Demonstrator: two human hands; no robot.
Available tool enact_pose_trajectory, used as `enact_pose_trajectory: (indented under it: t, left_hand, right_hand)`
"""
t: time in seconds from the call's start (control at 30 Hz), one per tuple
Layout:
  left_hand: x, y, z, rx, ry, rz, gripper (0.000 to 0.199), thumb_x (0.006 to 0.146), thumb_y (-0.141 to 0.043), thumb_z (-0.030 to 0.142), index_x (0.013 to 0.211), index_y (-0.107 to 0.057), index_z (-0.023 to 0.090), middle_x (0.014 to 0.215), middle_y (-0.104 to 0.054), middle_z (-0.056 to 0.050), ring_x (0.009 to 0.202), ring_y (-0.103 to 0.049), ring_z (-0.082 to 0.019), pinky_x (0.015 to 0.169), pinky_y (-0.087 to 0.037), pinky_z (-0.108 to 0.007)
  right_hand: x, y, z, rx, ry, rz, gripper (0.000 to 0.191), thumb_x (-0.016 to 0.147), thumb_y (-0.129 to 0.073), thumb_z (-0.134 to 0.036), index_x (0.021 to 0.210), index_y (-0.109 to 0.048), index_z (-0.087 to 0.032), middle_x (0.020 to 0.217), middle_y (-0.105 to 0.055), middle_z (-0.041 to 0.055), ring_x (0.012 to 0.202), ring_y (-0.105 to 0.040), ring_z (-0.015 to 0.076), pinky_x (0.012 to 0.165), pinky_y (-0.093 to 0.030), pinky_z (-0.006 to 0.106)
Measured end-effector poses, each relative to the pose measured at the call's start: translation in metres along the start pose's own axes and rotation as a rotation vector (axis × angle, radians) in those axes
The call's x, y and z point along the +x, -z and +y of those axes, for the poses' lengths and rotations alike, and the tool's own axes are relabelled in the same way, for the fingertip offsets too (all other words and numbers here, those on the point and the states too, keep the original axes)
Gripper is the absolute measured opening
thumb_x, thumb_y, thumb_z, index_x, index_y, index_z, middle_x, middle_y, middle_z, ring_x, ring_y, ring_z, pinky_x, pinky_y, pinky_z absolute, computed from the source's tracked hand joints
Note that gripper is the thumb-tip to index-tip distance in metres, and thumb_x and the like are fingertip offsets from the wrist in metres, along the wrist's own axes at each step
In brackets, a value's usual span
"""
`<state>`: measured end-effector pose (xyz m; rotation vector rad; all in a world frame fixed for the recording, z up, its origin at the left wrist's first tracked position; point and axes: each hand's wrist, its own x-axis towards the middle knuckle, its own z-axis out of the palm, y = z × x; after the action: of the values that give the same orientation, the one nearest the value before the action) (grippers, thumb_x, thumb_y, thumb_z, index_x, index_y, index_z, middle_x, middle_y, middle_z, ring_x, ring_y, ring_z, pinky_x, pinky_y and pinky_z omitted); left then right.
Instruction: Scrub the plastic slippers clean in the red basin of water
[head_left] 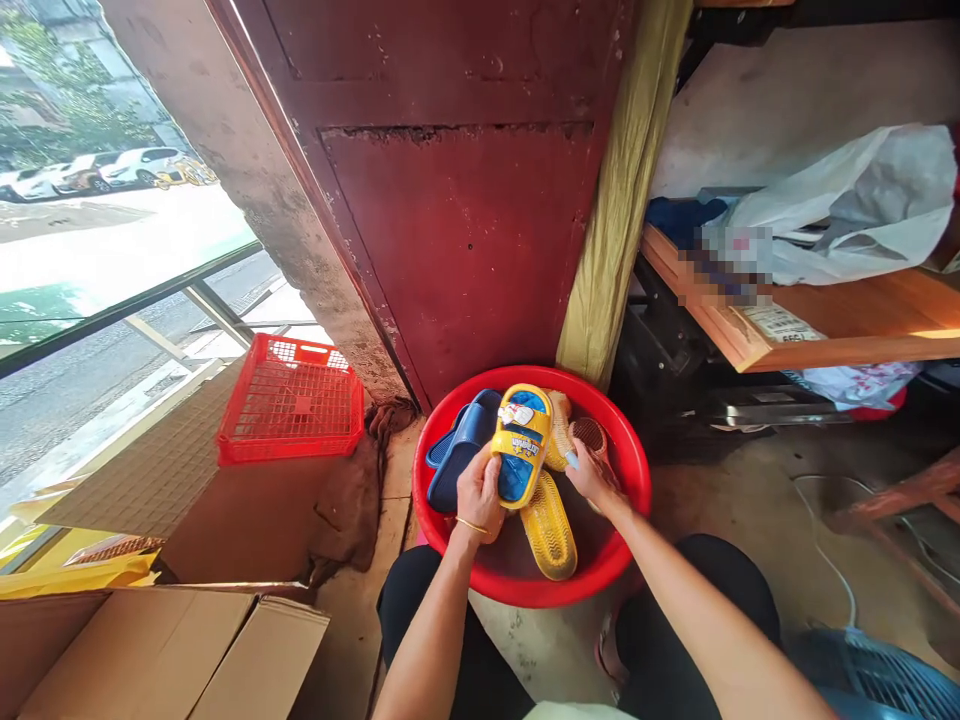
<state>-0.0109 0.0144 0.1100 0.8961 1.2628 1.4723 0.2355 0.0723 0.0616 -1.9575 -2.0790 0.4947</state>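
My left hand grips a yellow and blue slide sandal by its lower left edge, holding it tilted above a red basin. The sandal has yellow straps with a white cartoon figure and lettering. To its right, my right hand is closed with a small pale-blue piece showing at the fingers; its kind is unclear. In the basin's dark water lie a yellow sandal sole up, dark blue slides and, partly hidden behind the hands, a beige sandal and a brown one.
Left of the basin, a red plastic crate rests on cardboard, with an open cardboard box nearer. A dark red door stands behind. At right are a wooden shelf with a plastic bag and a blue fan grille.
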Motion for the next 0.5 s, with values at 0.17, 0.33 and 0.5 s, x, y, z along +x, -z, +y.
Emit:
enact_pose_trajectory:
  t: [0.17, 0.33, 0.5]
  left_hand:
    - [0.019, 0.043, 0.024, 0.505, -0.482, 0.358, 0.044, 0.089, -0.061, 0.048, 0.125, -0.067, 0.024, 0.120, -0.069, -0.011, 0.114, -0.060, -0.029, 0.102, -0.043, -0.042]
    - [0.031, 0.062, 0.025, 0.776, -0.633, 0.597, 0.048, 0.090, -0.061, 0.048, 0.125, -0.067, 0.017, 0.102, -0.071, -0.015, 0.100, -0.063, -0.028, 0.098, -0.043, -0.045]
    - [0.038, 0.069, 0.029, 0.522, -0.633, 0.746, 0.040, 0.090, -0.063, 0.046, 0.117, -0.068, 0.018, 0.109, -0.071, -0.010, 0.100, -0.066, -0.024, 0.092, -0.050, -0.037]
  right_hand:
    - [0.010, -0.022, -0.001, 0.019, -0.054, -0.003, 0.073, 0.086, -0.050, -0.014, 0.155, -0.025, -0.011, 0.140, -0.057, 0.0186, 0.126, -0.053, 0.0267, 0.098, -0.041, 0.035]
    - [0.010, -0.036, -0.001, 0.030, -0.102, -0.023, 0.081, 0.085, -0.056, -0.016, 0.157, -0.019, -0.013, 0.143, -0.051, 0.0219, 0.129, -0.051, 0.0295, 0.098, -0.039, 0.037]
    - [0.014, -0.030, -0.001, 0.096, -0.148, -0.014, 0.079, 0.084, -0.059, -0.018, 0.155, -0.025, -0.015, 0.131, -0.059, 0.0189, 0.120, -0.057, 0.0285, 0.093, -0.041, 0.034]
